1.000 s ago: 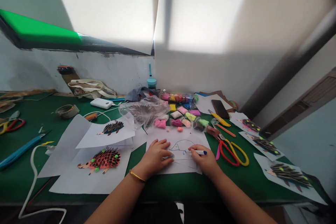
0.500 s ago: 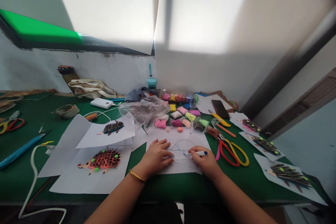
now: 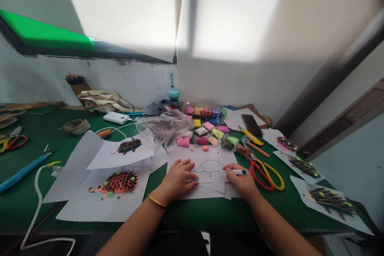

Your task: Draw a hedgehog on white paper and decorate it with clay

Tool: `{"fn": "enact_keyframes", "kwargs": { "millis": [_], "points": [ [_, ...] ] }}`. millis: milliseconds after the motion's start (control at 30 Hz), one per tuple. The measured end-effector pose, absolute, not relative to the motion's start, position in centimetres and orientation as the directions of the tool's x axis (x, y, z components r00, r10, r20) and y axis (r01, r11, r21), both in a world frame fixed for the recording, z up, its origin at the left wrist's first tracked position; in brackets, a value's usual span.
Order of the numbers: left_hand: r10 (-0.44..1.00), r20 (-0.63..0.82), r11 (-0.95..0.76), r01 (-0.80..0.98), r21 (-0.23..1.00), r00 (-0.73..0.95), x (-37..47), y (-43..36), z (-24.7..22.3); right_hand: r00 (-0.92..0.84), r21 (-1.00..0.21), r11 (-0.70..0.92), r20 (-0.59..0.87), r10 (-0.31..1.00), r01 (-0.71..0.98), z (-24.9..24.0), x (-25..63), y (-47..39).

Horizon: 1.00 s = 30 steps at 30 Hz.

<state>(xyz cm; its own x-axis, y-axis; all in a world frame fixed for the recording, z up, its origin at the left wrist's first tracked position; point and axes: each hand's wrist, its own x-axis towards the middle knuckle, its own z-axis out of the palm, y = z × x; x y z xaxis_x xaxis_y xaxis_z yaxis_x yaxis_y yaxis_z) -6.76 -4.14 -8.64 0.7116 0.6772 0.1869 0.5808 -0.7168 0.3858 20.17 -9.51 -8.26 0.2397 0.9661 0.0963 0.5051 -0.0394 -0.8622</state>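
Observation:
A white sheet of paper (image 3: pixel 187 161) lies before me with a blue outline of a hedgehog (image 3: pixel 207 165) on it; a leg shows under the belly. My right hand (image 3: pixel 242 180) grips a white marker pen (image 3: pixel 234 171) with a dark blue end, its tip at the right side of the outline. Flat on the sheet's left part rests my left hand (image 3: pixel 180 177), fingers apart, with a small bluish clear thing (image 3: pixel 196 179) by its fingertips that I cannot make out. Small balls of pink clay (image 3: pixel 205 148) sit at the sheet's top edge.
Packets of coloured clay (image 3: pixel 217 133) lie behind the sheet beside a clear plastic bag (image 3: pixel 168 124). Red and yellow scissors (image 3: pixel 267 174) are at the right, near a phone (image 3: pixel 251 124). Finished hedgehog pictures (image 3: pixel 115 184) lie on both sides. A blue cutter (image 3: pixel 25 172) is far left.
My right hand has moved right with the marker, from the leg to the outline's right side. The leg lines are now uncovered. My left hand has stayed in place.

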Motion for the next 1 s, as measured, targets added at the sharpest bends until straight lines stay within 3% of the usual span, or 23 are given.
{"fn": "enact_keyframes", "kwargs": {
  "millis": [1000],
  "points": [
    [0.682,0.191,-0.714,0.585,0.385,0.706,-6.7,-4.16,-8.49,0.222,-0.836,-0.058,0.077,0.972,0.545,-8.87,19.83,-9.5]
  ]
}}
